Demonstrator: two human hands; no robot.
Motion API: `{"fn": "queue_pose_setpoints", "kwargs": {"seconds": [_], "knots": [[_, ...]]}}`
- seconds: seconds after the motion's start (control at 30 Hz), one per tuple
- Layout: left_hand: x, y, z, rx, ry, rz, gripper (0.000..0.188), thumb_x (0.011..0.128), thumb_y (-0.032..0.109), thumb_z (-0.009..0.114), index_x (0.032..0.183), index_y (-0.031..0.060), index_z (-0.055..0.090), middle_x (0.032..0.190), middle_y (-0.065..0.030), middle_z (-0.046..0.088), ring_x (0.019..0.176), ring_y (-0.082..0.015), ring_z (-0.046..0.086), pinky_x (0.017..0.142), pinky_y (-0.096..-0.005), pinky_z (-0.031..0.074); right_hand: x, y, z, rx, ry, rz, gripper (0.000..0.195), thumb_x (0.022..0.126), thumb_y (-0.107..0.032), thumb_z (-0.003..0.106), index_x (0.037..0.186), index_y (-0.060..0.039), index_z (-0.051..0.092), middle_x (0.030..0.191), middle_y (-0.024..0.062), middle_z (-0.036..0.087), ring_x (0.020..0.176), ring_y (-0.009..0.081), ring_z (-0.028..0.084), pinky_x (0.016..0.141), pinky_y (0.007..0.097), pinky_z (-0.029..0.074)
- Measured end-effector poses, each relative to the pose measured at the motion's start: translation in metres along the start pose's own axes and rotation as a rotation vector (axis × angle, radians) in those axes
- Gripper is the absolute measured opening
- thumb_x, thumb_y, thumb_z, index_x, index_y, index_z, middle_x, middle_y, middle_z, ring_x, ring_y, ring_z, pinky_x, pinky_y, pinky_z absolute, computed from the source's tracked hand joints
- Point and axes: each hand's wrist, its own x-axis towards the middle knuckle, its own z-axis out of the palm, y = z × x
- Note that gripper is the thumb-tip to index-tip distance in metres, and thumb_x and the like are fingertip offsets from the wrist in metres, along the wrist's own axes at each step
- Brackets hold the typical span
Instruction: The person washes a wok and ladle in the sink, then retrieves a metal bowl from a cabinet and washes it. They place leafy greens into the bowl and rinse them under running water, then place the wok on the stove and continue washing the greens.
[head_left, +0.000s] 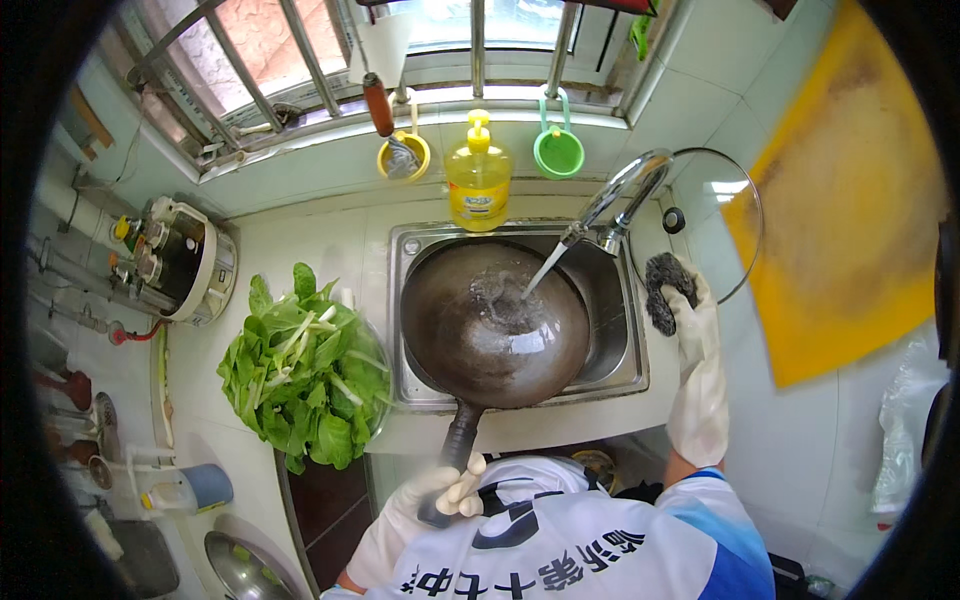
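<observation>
Water runs from a chrome faucet (645, 169) into a dark metal wok (450, 300), which rests over a stainless steel sink (634, 352). My left hand (442, 491), in a cream rubber glove, is closed around the wok's dark handle (463, 431). At the right of the sink, my right hand (686, 292), gloved too, grips a dark steel wool scrubber (664, 292). A yellow dish soap pump bottle (478, 187) stands behind the sink. Leafy green vegetables (307, 375) are heaped over a clear bowl to the left.
A glass lid (720, 225) leans on the right wall beside a yellow sheet (840, 225). Yellow (403, 156) and green (559, 152) small strainers hang under the window bars. A caddy of condiment bottles (187, 259) stands far left, a metal bowl (247, 566) at lower left.
</observation>
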Motion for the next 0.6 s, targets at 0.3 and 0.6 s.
{"fn": "queue_pose_setpoints", "kwargs": {"seconds": [0.3, 0.6], "knots": [[-0.019, 0.03, -0.024, 0.171, -0.04, -0.09, 0.036, 0.104, 0.017, 0.059, 0.135, -0.0004, 0.057, 0.079, -0.0051, 0.059, 0.089, -0.0222, 0.061, 0.089, -0.0407, 0.052, -0.012, 0.103, 0.022, -0.299, 0.105, -0.177, 0.033, 0.09, 0.005, 0.056, 0.118, -0.0065, 0.07, 0.106, 0.0073, 0.073, 0.082, 0.0138, 0.065, 0.075, 0.0292, 0.054], [-0.011, 0.046, -0.047, 0.095, -0.036, -0.178, 0.032, 0.103, 0.014, 0.062, 0.129, -0.0037, 0.06, 0.083, -0.0075, 0.068, 0.078, -0.0177, 0.065, 0.09, -0.0325, 0.054, -0.035, 0.091, 0.0, -0.216, 0.078, 0.164, 0.03, 0.091, 0.009, 0.056, 0.115, -0.0054, 0.069, 0.105, 0.0063, 0.072, 0.094, 0.015, 0.067, 0.089, 0.0289, 0.053]]}}
